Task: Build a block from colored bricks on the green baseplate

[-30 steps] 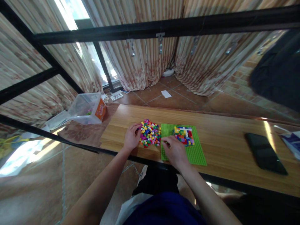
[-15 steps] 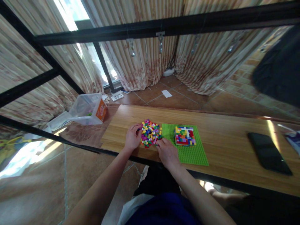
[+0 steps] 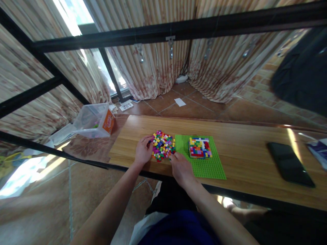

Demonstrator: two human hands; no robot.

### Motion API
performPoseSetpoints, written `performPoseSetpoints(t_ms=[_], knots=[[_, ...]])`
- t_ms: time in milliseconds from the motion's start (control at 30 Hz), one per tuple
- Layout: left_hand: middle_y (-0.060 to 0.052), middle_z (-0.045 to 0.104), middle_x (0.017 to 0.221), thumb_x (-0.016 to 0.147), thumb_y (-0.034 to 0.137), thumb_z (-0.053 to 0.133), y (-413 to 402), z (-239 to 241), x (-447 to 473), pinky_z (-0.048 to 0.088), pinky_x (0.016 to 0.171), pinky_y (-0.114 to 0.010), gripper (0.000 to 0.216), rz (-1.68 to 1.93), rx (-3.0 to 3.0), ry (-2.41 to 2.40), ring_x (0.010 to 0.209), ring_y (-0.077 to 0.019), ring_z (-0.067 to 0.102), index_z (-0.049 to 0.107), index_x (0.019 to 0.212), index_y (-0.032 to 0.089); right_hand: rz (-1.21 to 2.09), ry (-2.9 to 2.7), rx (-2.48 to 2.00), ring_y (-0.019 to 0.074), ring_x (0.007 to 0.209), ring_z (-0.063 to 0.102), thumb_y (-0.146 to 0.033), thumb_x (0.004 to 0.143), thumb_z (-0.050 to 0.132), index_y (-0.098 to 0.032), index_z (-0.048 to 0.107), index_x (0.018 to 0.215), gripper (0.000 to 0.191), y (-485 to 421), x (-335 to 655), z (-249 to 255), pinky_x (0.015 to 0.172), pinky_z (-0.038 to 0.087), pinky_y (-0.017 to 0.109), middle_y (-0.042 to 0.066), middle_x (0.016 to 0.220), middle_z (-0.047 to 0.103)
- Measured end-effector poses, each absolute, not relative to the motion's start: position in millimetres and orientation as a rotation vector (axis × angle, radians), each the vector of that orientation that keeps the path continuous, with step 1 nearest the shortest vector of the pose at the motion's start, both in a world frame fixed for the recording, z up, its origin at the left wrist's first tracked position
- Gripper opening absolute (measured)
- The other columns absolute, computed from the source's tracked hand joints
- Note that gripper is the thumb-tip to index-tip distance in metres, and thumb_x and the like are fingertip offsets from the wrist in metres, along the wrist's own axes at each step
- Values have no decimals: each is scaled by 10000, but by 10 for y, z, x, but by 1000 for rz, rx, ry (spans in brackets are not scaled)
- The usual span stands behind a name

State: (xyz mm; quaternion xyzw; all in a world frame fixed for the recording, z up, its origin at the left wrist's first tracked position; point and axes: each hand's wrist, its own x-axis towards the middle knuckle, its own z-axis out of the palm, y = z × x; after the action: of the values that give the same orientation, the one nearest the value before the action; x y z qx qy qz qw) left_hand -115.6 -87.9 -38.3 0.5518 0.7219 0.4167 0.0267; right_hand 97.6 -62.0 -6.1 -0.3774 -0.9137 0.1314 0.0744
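Note:
A loose pile of small, many-coloured toy bricks lies on the wooden table. At its left edge, my left hand rests with fingers curved and a gap between thumb and fingers. My right hand is at the pile's lower right edge, its fingertips pinched together. Whatever they hold is too small to make out. Just right of the pile lies a green baseplate, partly behind my right hand. A multicoloured block of stacked bricks stands on its upper part.
A dark phone lies on the table to the right, near a purple and white packet. Beyond the left end, a clear plastic box sits on the floor. A black metal frame crosses in front of curtains.
The view has shifted slightly, moving the whole scene a little left. Both hands stay at the pile, with only slight finger movement in the right one.

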Motion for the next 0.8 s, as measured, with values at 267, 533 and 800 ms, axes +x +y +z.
performPoseSetpoints(t_ms=[267,533,800], knots=[[-93,682,1138,892,195,522,-880,-376,-1150,499,1029,-422,208,1304,1722,2224,1101,-224,626,682,1024,188,541,-2524,-1114,210,990,594,-92,957,404,-204,664,1060,302,-525,982,-102,839,451,293,85,1053,672],[-86,680,1150,891,188,526,-870,-421,-1172,501,1032,-414,206,1289,1726,2233,1114,-218,624,678,1031,194,616,-2332,-1087,183,912,639,-152,980,434,-201,694,1032,270,-423,900,-270,826,464,269,70,986,698],[-91,684,1140,890,183,532,-871,-413,-1171,503,1031,-415,199,1294,1735,2236,1103,-219,629,679,1025,190,662,-2269,-994,189,941,638,-197,961,482,-211,711,958,230,-290,780,-226,854,485,282,70,963,690]])
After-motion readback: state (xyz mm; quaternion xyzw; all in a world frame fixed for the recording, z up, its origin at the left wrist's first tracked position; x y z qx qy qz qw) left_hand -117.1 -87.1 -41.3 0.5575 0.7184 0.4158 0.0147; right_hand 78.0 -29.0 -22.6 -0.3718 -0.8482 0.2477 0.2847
